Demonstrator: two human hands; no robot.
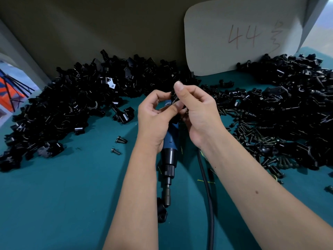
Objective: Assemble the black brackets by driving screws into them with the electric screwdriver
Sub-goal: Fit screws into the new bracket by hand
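- Nearest me, the electric screwdriver (170, 156) lies on the tabletop (72, 195), bit at a bracket (161, 212).
- My left hand (155, 118) and right hand (196, 112) grip one small bracket piece (173, 95) between them above it, probably fitting a screw.
- Next I need the driver picked up.

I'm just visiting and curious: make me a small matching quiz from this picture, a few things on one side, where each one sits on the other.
Things:
1. electric screwdriver
2. two loose screws
3. card marked 44
4. small black bracket

Places:
A. leaning against the back wall
B. pinched between both hands' fingertips
C. lying on the green mat under the hands
D. on the mat left of the left hand

Pairs: 1-C, 2-D, 3-A, 4-B
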